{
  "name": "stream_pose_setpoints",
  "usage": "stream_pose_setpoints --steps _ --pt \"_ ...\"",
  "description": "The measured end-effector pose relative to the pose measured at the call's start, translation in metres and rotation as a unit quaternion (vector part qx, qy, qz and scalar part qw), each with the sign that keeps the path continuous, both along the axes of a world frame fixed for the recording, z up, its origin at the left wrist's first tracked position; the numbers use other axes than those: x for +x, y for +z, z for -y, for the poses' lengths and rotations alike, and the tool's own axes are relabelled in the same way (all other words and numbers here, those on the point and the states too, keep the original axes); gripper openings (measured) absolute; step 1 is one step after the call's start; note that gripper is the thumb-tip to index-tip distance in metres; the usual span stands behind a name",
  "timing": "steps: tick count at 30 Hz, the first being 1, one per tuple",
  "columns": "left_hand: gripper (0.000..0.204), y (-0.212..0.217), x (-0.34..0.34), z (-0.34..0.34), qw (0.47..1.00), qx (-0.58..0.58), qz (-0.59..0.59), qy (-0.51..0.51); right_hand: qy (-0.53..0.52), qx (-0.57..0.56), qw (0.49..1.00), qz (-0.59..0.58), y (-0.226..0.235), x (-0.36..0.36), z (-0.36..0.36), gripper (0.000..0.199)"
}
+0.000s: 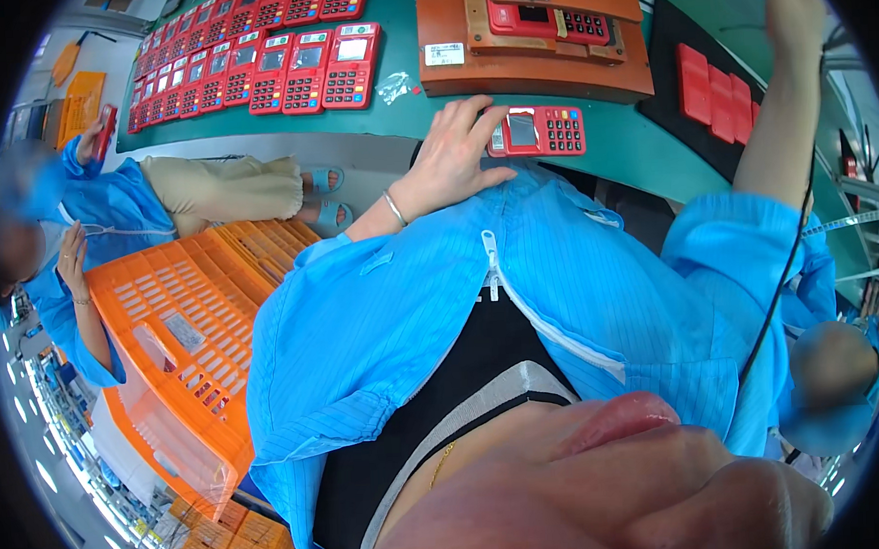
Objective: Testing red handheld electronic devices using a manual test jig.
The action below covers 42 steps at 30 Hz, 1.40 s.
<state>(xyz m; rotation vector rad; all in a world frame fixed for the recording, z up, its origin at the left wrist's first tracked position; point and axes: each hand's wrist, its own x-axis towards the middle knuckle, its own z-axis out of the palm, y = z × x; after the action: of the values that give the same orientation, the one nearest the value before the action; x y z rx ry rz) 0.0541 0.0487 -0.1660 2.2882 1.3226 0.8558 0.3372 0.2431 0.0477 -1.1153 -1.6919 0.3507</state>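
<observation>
At the front edge of the green bench lies a red card payment terminal (559,132) with a grey screen and dark keys, its keypad toward the right. My left hand (451,158) is at its left end, forefinger along the upper side and thumb by the lower side, gripping it loosely. Just behind stands a brown block fixture (539,74), with another red terminal (534,22) set into it under a black part. My right arm is raised at the far right. My right hand (791,4) is at the top rim, its fingers mostly cut off.
Rows of red terminals (298,70) cover the bench's left. Clear plastic film (394,87) lies beside them. Several red covers (711,91) rest on a black mat (666,68) at right. Orange crates (182,330) stand left; a co-worker in blue (123,205) holds a red device there.
</observation>
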Motion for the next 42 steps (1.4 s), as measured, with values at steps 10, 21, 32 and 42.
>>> stream_pose_setpoints --steps 10,21,32,42 --pt "0.082 -0.002 0.010 -0.003 0.998 0.023 -0.038 0.035 0.215 -0.148 0.963 0.065 -0.131 -0.035 0.039 0.089" --pt "0.078 -0.005 0.008 -0.011 0.998 0.022 -0.046 0.022 0.229 -0.205 0.951 -0.023 -0.124 0.012 0.041 0.079" --pt "0.073 -0.007 0.009 -0.010 1.000 0.017 0.009 0.000 -0.067 -0.184 0.979 0.058 -0.208 0.246 0.013 0.063" --pt "0.079 0.010 -0.016 0.001 0.992 0.086 0.083 0.032 -0.008 -0.348 0.911 0.221 -0.223 0.286 -0.126 0.068"
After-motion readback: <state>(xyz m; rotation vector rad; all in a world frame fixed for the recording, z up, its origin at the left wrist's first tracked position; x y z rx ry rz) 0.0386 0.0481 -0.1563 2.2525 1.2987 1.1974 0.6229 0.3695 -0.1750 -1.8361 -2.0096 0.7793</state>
